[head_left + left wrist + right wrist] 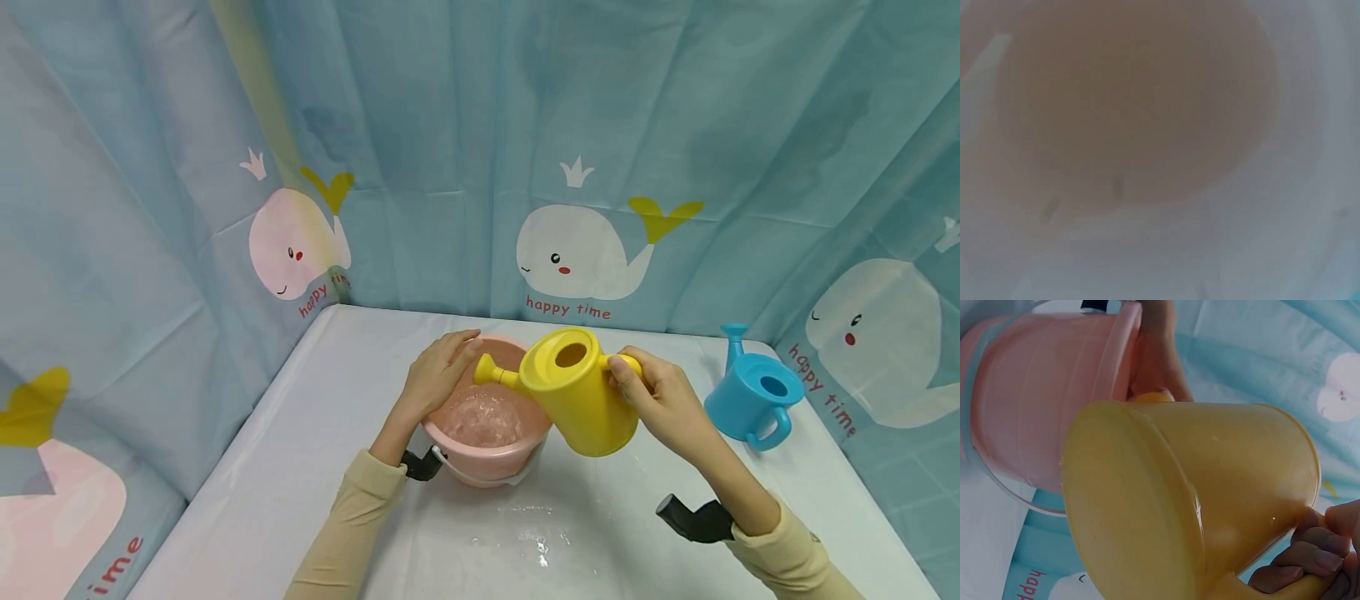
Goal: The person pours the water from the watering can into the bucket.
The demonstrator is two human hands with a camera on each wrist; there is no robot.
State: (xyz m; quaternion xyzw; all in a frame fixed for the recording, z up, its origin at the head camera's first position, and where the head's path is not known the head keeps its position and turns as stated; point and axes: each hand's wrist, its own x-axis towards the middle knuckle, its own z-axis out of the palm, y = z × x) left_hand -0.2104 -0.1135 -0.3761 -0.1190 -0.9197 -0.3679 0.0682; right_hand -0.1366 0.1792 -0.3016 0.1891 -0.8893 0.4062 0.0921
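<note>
My right hand [663, 400] grips the handle of a yellow watering can [588, 404], which is tilted with its spout to the left. The spout's rose [486, 369] hangs over a pink bucket [480, 457] with churned water [480, 419] inside. At the bucket's left rim is my left hand [441, 371], its fingers extended toward the rose. The right wrist view shows the can's base [1129, 506] and the curled fingers [1316, 550] on the handle. In the left wrist view everything is blurred, with a large brownish-pink round shape.
A blue watering can [750, 396] stands at the table's right back corner, spout pointing away. Wet patches shine on the white table [540, 533] in front of the bucket. Blue curtains [450, 150] with whale prints enclose the back and sides. The bucket's white handle [517, 478] hangs down in front.
</note>
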